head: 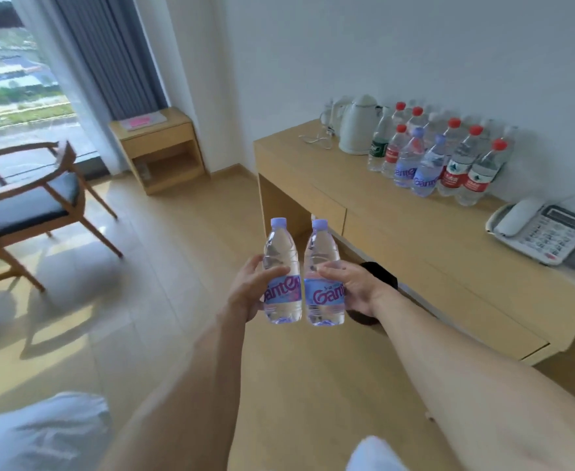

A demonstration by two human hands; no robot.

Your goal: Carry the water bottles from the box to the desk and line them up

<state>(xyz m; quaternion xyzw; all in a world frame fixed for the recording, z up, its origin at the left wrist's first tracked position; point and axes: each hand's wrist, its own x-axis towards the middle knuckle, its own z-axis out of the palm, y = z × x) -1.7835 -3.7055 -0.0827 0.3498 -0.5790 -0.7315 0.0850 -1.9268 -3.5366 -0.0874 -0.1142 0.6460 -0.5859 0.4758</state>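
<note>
Plastic, clear and ribbed, is filling the middle of the frame: I am seeing two water bottles with lilac caps and blue-pink labels, upright and side by side above the floor. The left hand (248, 294) is curling round the left bottle (282, 271) at its label, thumb across the front. The right hand (354, 287) is wrapping the right bottle (322, 273) the same way, with a dark band showing at the wrist.

At the right of the frame the pale wooden desk (415, 239) is carrying a cluster of bottles (438, 154) near the wall, red-capped and lilac-capped ones standing close together. A smooth cream kettle (359, 129) is sitting left of them, and a grey telephone (540, 229) is lying toward the right edge.

The rear bottles are overlapping, so I cannot count them. The box is not showing. White blurred shapes are being cut off along the bottom edge.

Bare desktop is lying open in front of the cluster, along the desk's front edge. A wooden chair (31, 198) is standing at the left, well apart.
</note>
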